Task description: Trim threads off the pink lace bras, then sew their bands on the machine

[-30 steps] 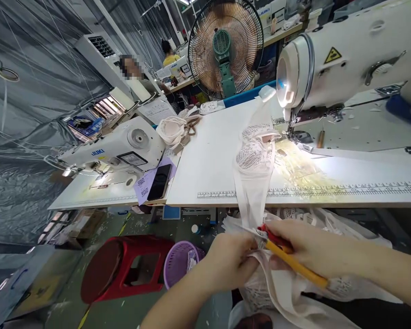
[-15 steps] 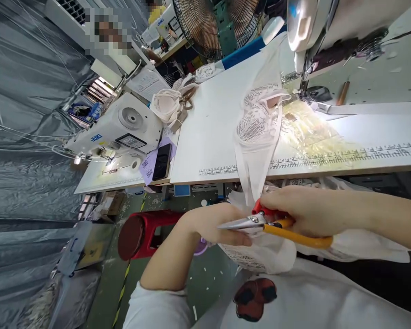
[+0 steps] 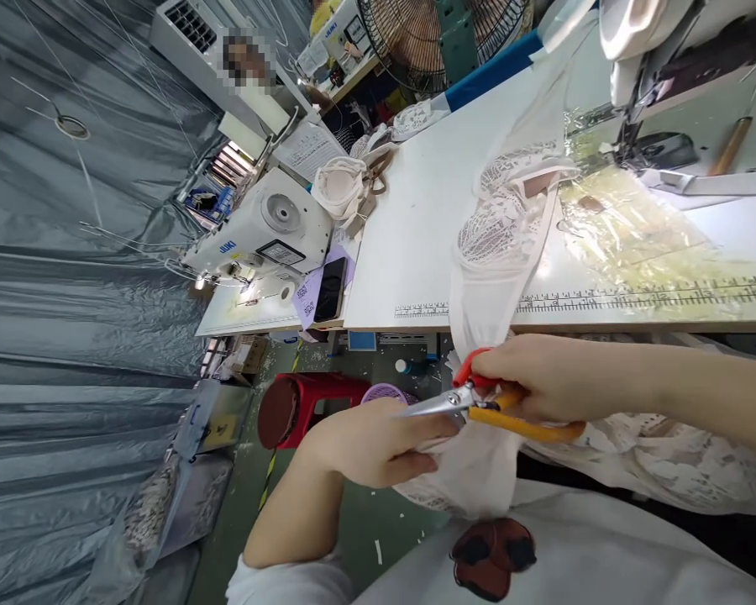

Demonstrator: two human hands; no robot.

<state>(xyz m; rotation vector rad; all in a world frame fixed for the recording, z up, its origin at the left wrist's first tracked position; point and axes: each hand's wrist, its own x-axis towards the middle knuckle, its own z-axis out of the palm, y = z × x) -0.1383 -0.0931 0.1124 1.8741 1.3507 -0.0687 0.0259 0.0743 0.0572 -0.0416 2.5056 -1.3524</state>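
Scissors [image 3: 457, 400] with red and orange handles point left over my lap. My right hand [image 3: 529, 374] is closed on their handles, and also touches pale fabric by the table's front edge. My left hand [image 3: 384, 441] is closed on the white lace fabric [image 3: 472, 475], just beneath the blades; its fingertips are partly covered by the scissors. From my hands, sheer white material runs up onto the table, where a lace bra piece [image 3: 497, 223] lies near the sewing machine [image 3: 636, 76] at the upper right.
A white table [image 3: 409, 227] has a ruler strip along its front. Left stand another sewing machine [image 3: 265, 227], a black phone [image 3: 330, 290] and bra cups [image 3: 340, 189]. Below are a red stool [image 3: 302, 407] and purple basket [image 3: 384, 392]. A fan [image 3: 441, 42] and a person [image 3: 249, 63] are behind.
The view has shifted, so the table and machines appear farther right. My left hand has turned slightly and moved down and left, with the fabric below the blades. The scissors remain in my right hand.
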